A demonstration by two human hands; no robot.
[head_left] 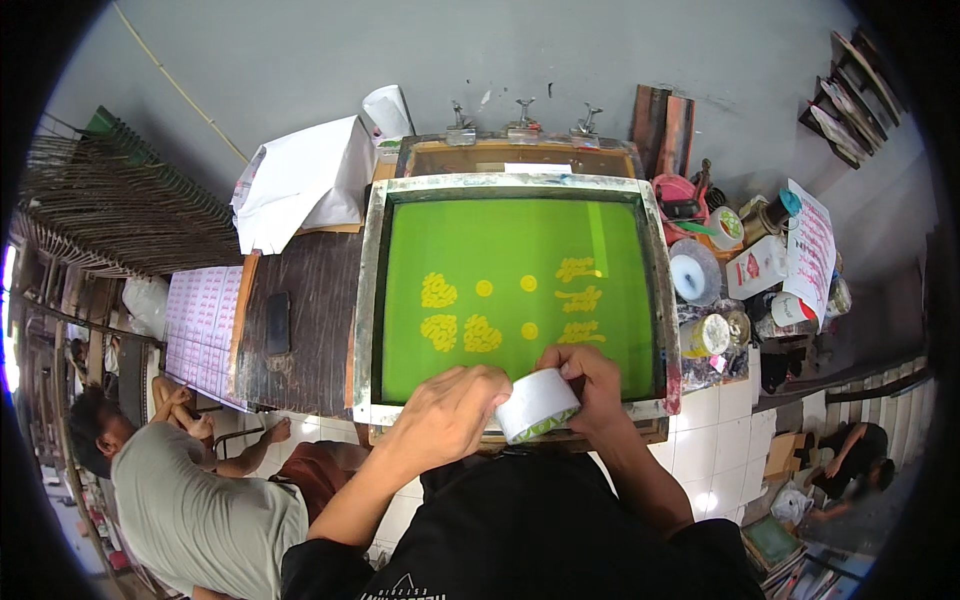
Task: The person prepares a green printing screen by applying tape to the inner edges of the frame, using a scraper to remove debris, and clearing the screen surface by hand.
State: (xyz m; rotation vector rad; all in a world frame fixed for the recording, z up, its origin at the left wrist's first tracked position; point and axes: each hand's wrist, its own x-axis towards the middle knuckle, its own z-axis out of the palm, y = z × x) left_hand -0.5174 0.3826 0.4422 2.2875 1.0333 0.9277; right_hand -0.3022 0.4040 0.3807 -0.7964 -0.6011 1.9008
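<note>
1. Head view: left hand (450, 408) and right hand (590, 388) hold the tape roll (538, 402) between them, over the near side of the frame (371, 300).
2. A loose grip could drop it onto the green mesh (450, 235).
3. Leaning forearms might nudge the frame.

A wire rack (120, 190) fills the upper left of the frame, against a grey wall (640, 50). Right of it sits a crumpled white sheet (310, 185). At centre left, a dark phone (278, 322) lies on a brown tabletop (325, 300), beside sheets with pink print (200, 320). A person in a grey-green shirt (210, 500) occupies the lower left. Toward the right stand a white jug (745, 272) and a yellowish jar (708, 336); another person, darkly dressed (858, 455), bends at lower right above pale floor tiles (725, 440).
</note>
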